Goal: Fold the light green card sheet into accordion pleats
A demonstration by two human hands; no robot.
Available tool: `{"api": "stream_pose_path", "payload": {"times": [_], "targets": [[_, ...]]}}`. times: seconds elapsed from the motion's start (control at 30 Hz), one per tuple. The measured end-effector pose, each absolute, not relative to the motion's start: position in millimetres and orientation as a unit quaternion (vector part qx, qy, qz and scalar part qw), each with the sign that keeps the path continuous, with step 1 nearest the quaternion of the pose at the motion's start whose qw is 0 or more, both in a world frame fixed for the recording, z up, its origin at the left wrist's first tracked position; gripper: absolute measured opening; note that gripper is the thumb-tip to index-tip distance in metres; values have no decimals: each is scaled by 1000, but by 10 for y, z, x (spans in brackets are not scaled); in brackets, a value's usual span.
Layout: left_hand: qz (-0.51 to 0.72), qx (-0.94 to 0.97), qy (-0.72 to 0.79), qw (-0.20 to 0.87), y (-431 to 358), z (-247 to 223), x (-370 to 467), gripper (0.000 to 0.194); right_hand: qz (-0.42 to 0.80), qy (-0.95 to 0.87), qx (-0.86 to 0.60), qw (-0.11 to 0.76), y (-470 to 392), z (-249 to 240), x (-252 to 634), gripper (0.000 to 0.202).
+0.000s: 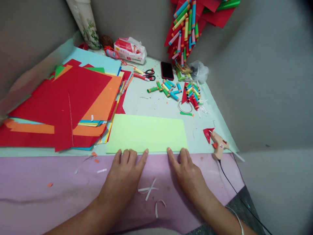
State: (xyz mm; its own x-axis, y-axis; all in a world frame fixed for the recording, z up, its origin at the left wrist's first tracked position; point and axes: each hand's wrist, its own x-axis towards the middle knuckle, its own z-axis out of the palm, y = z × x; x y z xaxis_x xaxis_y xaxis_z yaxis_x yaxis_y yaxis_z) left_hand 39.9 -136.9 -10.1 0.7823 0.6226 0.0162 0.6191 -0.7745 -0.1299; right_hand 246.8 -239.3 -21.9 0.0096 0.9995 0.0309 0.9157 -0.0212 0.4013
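Note:
A light green sheet of paper [148, 133] lies flat in front of me, its long near edge toward me. My left hand [127, 168] rests with spread fingers, the tips touching that near edge left of its middle. Farther right along the same edge, my right hand [187, 171] has its fingers stretched out and the tips on the paper. Neither hand grips anything. To the left of the sheet is a pile of coloured paper, with a red sheet [85, 80] on top and an orange sheet [104, 101] beneath.
A glue gun [220, 143] with a cord lies at the right edge. Small rolled paper tubes [168, 88], scissors [149, 75], a phone [167, 70] and a tissue pack [130, 50] sit toward the back. A red paper-tube decoration [184, 29] hangs above. Paper scraps [148, 188] lie near me.

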Motion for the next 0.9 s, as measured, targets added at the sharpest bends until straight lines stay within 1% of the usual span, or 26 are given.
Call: {"api": "stream_pose_path", "payload": {"times": [0.2, 0.33, 0.53, 0.63, 0.8, 0.9], "targets": [[-32, -940, -329, 87, -1382, -160, 373, 56, 204, 676, 701, 97, -2444, -315, 2479, 61], [-62, -935, -328, 118, -1395, -233, 339, 54, 211, 670, 708, 81, -2469, -365, 2493, 61], [-78, -937, -326, 95, -1416, -341, 283, 55, 209, 664, 717, 43, -2472, -365, 2487, 53], [-102, -936, -326, 90, -1435, -403, 218, 54, 200, 671, 713, 26, -2477, -348, 2495, 53], [-124, -934, -322, 89, -1444, -468, 94, 56, 217, 671, 709, 14, -2513, -390, 2519, 54], [-141, -933, -319, 90, -1442, -488, 50, 54, 222, 664, 714, 18, -2530, -449, 2535, 52]]}}
